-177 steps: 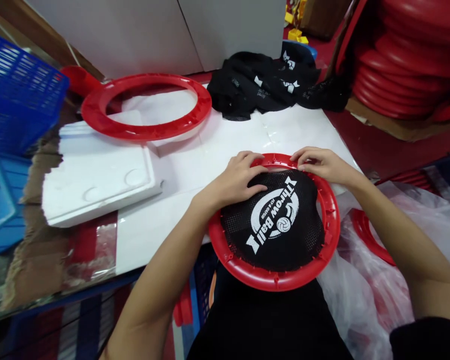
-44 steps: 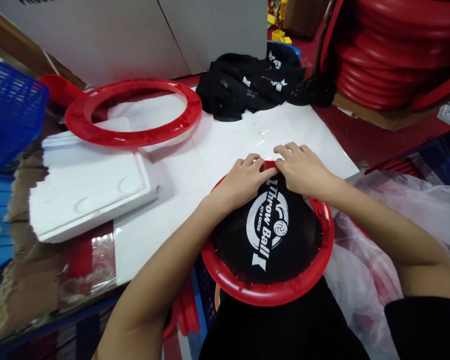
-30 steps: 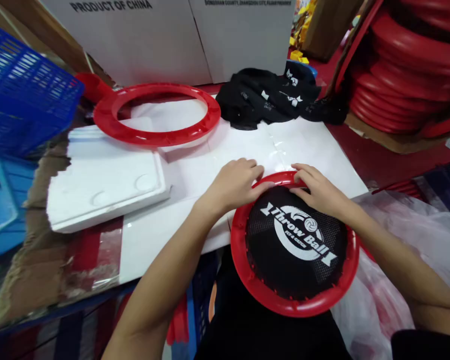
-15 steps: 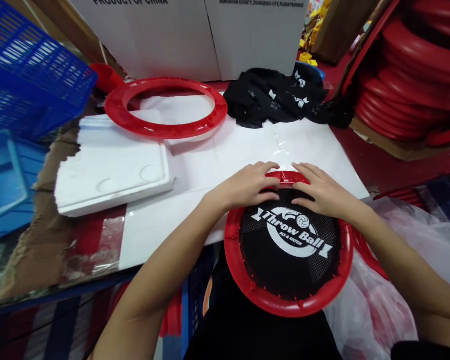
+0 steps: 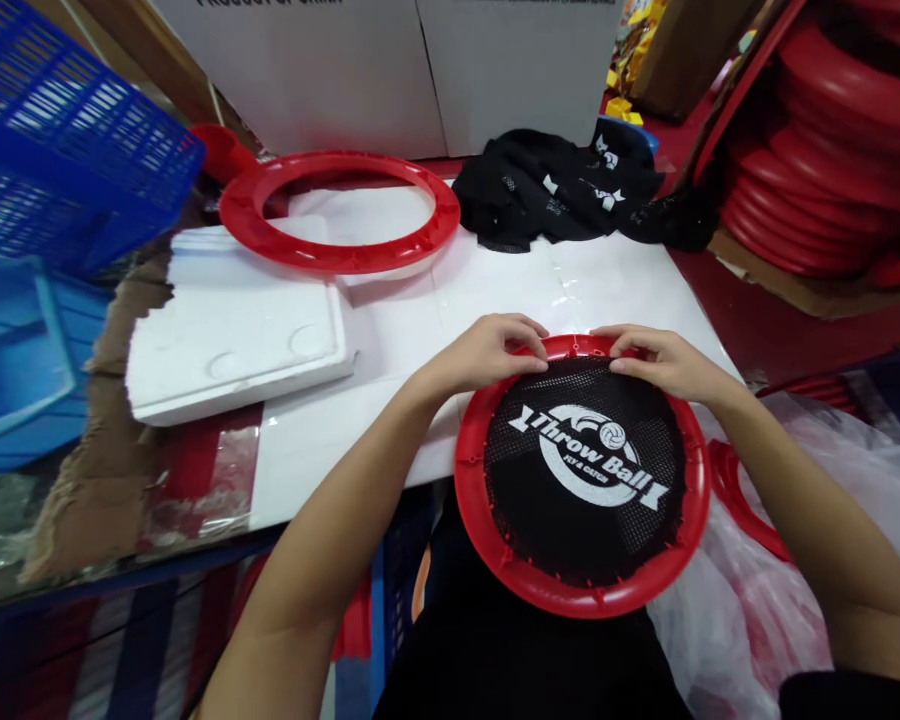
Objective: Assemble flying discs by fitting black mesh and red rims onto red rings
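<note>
A red ring (image 5: 474, 500) with black printed mesh (image 5: 570, 540) across it leans between the table edge and the person's lap. My left hand (image 5: 504, 350) grips the upper left of its rim, thumb over the mesh edge. On the upper right of the rim, my right hand (image 5: 645, 358) holds on the same way, fingers curled. Small red pegs stand around the mesh edge. Another red ring (image 5: 270, 240), without mesh, rests partly on a white foam block (image 5: 232, 330). Black mesh pieces (image 5: 547, 190) lie heaped at the back of the table.
Blue baskets (image 5: 75, 130) and a light blue bin (image 5: 22, 370) stand at the left. A white carton (image 5: 345, 80) is behind the table (image 5: 615, 280). Stacked red rings (image 5: 817, 190) fill a box at the right, with clear plastic bags (image 5: 742, 590) below.
My hands have moved apart along the top of the rim, and the thumbs now press at the mesh edge. The view has shifted slightly, and the ring sits a little higher.
</note>
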### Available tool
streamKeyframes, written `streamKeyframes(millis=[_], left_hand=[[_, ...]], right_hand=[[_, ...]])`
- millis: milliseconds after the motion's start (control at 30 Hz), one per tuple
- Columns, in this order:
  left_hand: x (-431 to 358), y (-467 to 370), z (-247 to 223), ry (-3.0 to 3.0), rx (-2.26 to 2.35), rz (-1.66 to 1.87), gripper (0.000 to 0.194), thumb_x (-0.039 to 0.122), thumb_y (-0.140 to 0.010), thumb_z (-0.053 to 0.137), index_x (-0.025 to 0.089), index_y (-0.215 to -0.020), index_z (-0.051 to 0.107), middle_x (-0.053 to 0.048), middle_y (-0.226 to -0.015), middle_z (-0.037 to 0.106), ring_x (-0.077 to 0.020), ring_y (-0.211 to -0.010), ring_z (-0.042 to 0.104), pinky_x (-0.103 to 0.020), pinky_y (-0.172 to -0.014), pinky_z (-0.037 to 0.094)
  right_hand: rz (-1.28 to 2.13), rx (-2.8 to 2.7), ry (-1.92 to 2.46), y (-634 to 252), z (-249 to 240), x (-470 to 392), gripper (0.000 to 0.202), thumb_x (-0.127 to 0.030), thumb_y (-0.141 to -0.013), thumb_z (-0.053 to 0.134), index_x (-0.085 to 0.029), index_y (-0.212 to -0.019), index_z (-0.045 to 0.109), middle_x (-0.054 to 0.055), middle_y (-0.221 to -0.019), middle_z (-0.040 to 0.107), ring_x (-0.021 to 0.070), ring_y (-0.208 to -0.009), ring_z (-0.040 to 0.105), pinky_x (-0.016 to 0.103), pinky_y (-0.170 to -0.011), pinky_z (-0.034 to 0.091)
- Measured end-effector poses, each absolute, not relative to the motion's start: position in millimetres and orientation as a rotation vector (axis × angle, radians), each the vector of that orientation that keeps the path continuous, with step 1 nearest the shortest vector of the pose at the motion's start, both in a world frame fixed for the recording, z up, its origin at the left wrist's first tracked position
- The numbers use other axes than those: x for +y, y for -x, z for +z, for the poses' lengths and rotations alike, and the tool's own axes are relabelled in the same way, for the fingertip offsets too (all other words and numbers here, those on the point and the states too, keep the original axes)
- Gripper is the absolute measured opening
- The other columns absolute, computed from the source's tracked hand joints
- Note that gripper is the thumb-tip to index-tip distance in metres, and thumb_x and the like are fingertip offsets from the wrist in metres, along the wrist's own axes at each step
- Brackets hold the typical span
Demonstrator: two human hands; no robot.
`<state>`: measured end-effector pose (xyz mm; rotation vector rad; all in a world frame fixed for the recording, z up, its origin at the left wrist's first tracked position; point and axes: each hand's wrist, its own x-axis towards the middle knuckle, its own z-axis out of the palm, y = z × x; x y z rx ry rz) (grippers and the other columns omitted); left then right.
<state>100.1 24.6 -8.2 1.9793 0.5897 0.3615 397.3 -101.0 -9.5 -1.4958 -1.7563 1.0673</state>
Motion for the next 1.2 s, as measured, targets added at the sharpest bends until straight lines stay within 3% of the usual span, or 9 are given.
streamKeyframes(millis=[233, 433, 533, 700, 833, 1000, 1100, 1200], left_hand=[[19, -110, -18, -1.941, 0.716, 0.439, 0.014, 0.03, -0.09, 0.07, 0.019, -0.088, 0.078, -0.008, -0.12, 0.077, -0.0214, -0.102, 0.07, -0.04, -0.099, 0.053], [18, -120, -20, -1.876, 0.895, 0.391, 0.019, 0.031, -0.088, 0.066, 0.017, -0.092, 0.078, -0.007, -0.097, 0.078, -0.0217, -0.089, 0.069, -0.038, -0.083, 0.053], [22, -122, -17, -1.89, 0.901, 0.306, 0.021, 0.033, -0.089, 0.065, 0.017, -0.091, 0.078, -0.007, -0.091, 0.078, -0.0219, -0.084, 0.068, -0.038, -0.08, 0.052], [25, -122, -20, -2.072, 0.872, 0.316, 0.018, 0.031, -0.09, 0.065, 0.018, -0.09, 0.077, -0.008, -0.098, 0.078, -0.0236, -0.089, 0.069, -0.04, -0.085, 0.054], [25, -119, -24, -2.182, 0.821, 0.361, 0.017, 0.028, -0.093, 0.064, 0.018, -0.093, 0.077, -0.009, -0.105, 0.075, -0.023, -0.094, 0.067, -0.04, -0.09, 0.054], [20, -120, -18, -2.136, 0.697, 0.424, 0.022, 0.032, -0.099, 0.062, 0.018, -0.101, 0.078, -0.009, -0.117, 0.073, -0.0233, -0.106, 0.069, -0.042, -0.104, 0.053], [14, -127, -14, -2.181, 0.606, 0.504, 0.016, 0.03, -0.098, 0.068, 0.019, -0.098, 0.078, -0.01, -0.126, 0.072, -0.0249, -0.115, 0.068, -0.043, -0.111, 0.051], [11, -131, -15, -2.186, 0.566, 0.556, 0.009, 0.021, -0.095, 0.07, 0.018, -0.089, 0.075, -0.009, -0.122, 0.073, -0.0241, -0.112, 0.069, -0.042, -0.107, 0.052]], right_hand=[[0.959, -1.71, 1.551, -392, -16, -97, 0.024, -0.047, -0.099, 0.068, -0.025, -0.095, 0.076, 0.008, -0.143, 0.072, 0.0309, -0.123, 0.067, 0.053, -0.11, 0.047], [1.307, -1.662, 1.535, -398, -7, -75, 0.033, -0.053, -0.092, 0.072, -0.021, -0.086, 0.072, 0.01, -0.136, 0.073, 0.0271, -0.104, 0.066, 0.047, -0.097, 0.05], [1.223, -1.78, 1.559, -399, -7, -69, 0.031, -0.051, -0.093, 0.071, -0.021, -0.083, 0.071, 0.01, -0.13, 0.074, 0.0254, -0.1, 0.066, 0.045, -0.094, 0.05], [1.061, -1.965, 1.564, -398, -2, -72, 0.028, -0.046, -0.098, 0.064, -0.023, -0.089, 0.075, 0.009, -0.134, 0.073, 0.0268, -0.11, 0.068, 0.045, -0.1, 0.05], [1.092, -1.907, 1.593, -386, 6, -70, 0.029, -0.049, -0.099, 0.063, -0.024, -0.103, 0.076, 0.008, -0.122, 0.077, 0.0274, -0.106, 0.069, 0.045, -0.097, 0.053], [0.866, -2.038, 1.521, -357, 9, -68, 0.014, -0.035, -0.095, 0.066, -0.023, -0.088, 0.07, 0.009, -0.122, 0.076, 0.0283, -0.109, 0.069, 0.047, -0.103, 0.05], [0.972, -1.92, 1.461, -352, 4, -68, 0.015, -0.036, -0.097, 0.065, -0.023, -0.09, 0.07, 0.007, -0.122, 0.077, 0.028, -0.115, 0.069, 0.044, -0.105, 0.051], [1.094, -1.781, 1.462, -356, -3, -67, 0.018, -0.04, -0.098, 0.066, -0.024, -0.094, 0.073, 0.005, -0.117, 0.079, 0.028, -0.113, 0.071, 0.044, -0.104, 0.052]])
